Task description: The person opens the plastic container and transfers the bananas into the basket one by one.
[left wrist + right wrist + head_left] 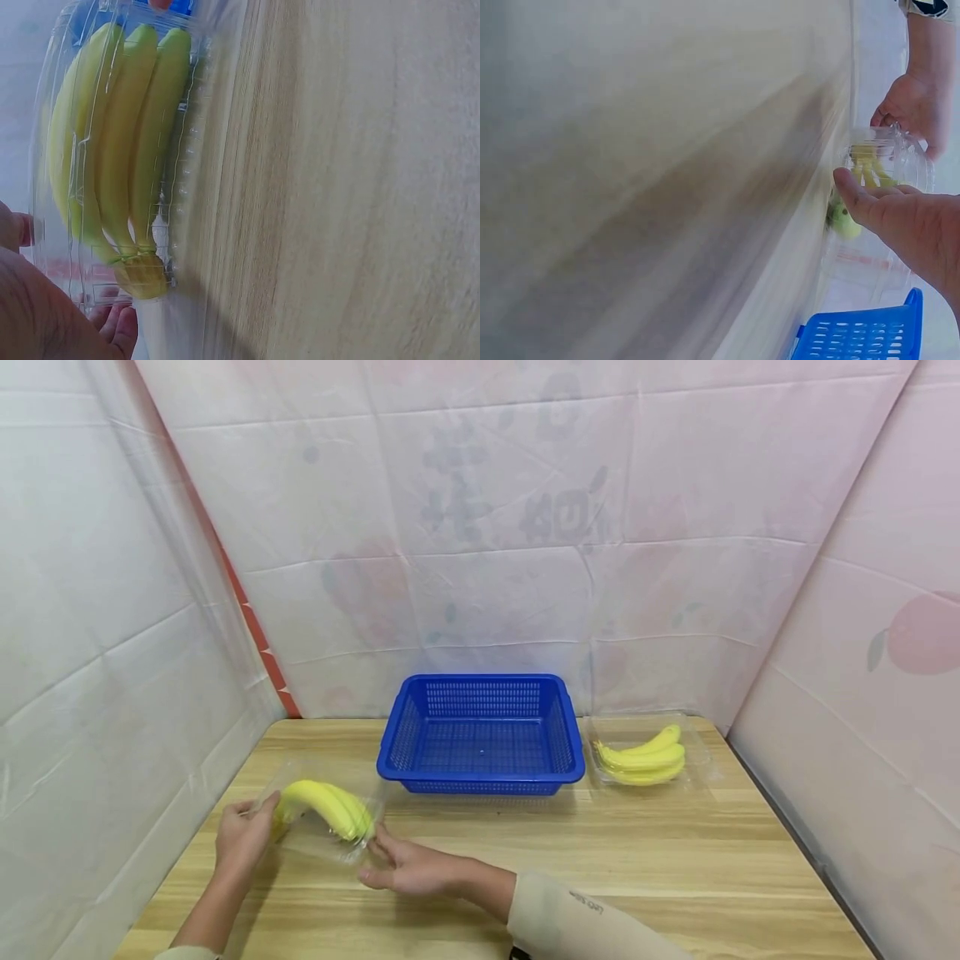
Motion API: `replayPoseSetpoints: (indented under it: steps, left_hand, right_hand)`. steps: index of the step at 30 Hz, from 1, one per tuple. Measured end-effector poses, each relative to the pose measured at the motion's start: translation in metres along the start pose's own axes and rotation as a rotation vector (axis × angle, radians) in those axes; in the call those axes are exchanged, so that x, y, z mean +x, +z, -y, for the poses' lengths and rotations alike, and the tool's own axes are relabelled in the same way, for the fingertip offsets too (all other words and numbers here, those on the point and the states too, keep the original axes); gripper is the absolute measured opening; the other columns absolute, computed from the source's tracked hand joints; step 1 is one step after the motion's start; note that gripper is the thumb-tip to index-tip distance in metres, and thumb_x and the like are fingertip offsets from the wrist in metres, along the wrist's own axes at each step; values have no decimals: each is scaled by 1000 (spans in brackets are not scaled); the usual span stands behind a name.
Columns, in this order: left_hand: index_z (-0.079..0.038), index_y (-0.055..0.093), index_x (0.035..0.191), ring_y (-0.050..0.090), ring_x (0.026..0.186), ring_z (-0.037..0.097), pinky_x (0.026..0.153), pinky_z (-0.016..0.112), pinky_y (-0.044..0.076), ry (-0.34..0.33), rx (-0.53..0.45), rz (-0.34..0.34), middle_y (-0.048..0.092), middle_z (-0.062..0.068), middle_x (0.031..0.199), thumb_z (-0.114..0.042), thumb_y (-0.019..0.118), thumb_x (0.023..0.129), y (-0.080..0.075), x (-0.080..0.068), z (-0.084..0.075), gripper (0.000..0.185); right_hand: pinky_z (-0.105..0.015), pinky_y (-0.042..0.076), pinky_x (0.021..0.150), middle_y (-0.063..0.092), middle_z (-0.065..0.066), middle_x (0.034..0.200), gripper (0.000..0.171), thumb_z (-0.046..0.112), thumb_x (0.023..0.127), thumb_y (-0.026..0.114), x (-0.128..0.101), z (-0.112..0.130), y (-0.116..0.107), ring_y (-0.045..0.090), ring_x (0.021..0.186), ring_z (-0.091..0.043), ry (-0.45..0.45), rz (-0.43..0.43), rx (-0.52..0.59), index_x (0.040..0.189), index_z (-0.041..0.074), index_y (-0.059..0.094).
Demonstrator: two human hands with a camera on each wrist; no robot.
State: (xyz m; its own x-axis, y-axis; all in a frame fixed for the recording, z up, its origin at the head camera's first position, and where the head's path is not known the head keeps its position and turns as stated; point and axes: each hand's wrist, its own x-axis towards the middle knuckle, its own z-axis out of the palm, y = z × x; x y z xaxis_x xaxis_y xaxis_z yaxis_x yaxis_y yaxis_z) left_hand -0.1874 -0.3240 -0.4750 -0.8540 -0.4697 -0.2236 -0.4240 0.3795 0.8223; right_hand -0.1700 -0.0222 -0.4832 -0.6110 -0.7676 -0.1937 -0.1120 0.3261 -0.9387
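Observation:
A clear plastic clamshell box (311,845) with a bunch of yellow bananas (330,806) inside is at the left of the table. My left hand (243,839) grips the box's left end, its fingers curling round the edge in the left wrist view, near the bananas' brown stem (142,277). At the opposite end is my right hand (412,864), thumb apart and fingers extended along the box's side. The right wrist view shows that hand's fingers nearly straight, overlapping the box.
A blue perforated plastic basket (480,785) stands at the back middle of the wooden table (600,877). To its right sits a second clear box (701,752) with bananas (641,760). Printed fabric curtains (480,593) close off the back and both sides.

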Motion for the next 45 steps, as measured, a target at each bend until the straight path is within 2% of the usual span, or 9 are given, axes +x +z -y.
replayPoseSetpoints:
  steps: [10, 15, 19, 23, 28, 31, 34, 41, 45]
  left_hand:
    - [11, 27, 159, 39, 143, 57, 123, 69, 32, 20, 17, -6, 37, 39, 157, -65, 46, 106, 5, -9, 0, 95]
    - [13, 29, 156, 44, 137, 54, 118, 68, 38, 41, 30, 25, 40, 40, 154, -64, 50, 105, 9, -19, 1, 95]
    - [11, 35, 153, 56, 125, 43, 95, 46, 52, 79, 57, 40, 52, 36, 146, -60, 53, 106, 15, -26, 0, 86]
    - [6, 37, 156, 62, 119, 36, 80, 28, 48, 105, 102, 105, 58, 33, 143, -60, 50, 107, 21, -36, -2, 83]
    - [3, 27, 165, 54, 135, 46, 98, 49, 54, 108, 130, 201, 47, 36, 155, -63, 45, 108, 30, -52, -3, 89]
    - [1, 27, 166, 50, 140, 50, 109, 63, 48, 122, 142, 211, 45, 37, 157, -64, 44, 109, 37, -60, -3, 89]
    - [3, 30, 164, 53, 137, 50, 108, 64, 49, 148, 153, 203, 47, 38, 155, -63, 47, 108, 43, -66, -3, 88]
    - [4, 29, 163, 61, 130, 41, 97, 47, 57, 168, 135, 238, 55, 32, 149, -66, 54, 105, 55, -78, -4, 95]
    - [7, 24, 162, 47, 144, 55, 114, 65, 48, 183, 108, 280, 42, 36, 159, -67, 58, 102, 59, -84, -5, 102]
  right_hand:
    - [-48, 36, 130, 40, -14, 171, 99, 43, 106, 64, -14, -1, 4, 43, 158, -30, 25, -82, 47, 173, 10, -2]
    - [-50, 51, 118, 59, -19, 157, 97, 36, 105, 68, -20, -3, 2, 60, 145, -34, 16, -168, 107, 174, 14, 2]
    - [-44, 59, 107, 73, -15, 140, 98, 34, 105, 69, -28, -7, -2, 71, 129, -28, 36, -233, 112, 173, 9, 3]
    - [-36, 62, 95, 80, -7, 123, 102, 37, 104, 70, -36, -15, -9, 75, 113, -17, 65, -277, 74, 172, 4, 1]
    - [-30, 60, 84, 80, -1, 111, 105, 39, 103, 70, -47, -25, -17, 73, 98, -10, 85, -327, -13, 171, 2, -1]
    - [-29, 60, 83, 80, -1, 110, 105, 46, 103, 68, -54, -28, -21, 72, 95, -9, 97, -347, -68, 171, 1, 1]
    - [-29, 60, 78, 78, 0, 107, 105, 53, 104, 64, -60, -30, -25, 71, 91, -9, 100, -359, -90, 171, 2, 2]
    - [-27, 59, 73, 78, 2, 99, 110, 59, 103, 64, -69, -36, -37, 70, 83, -8, 99, -358, -130, 171, 2, -1]
    - [-26, 60, 75, 79, 2, 99, 114, 60, 101, 66, -74, -37, -43, 71, 84, -6, 98, -341, -148, 171, 2, -3]
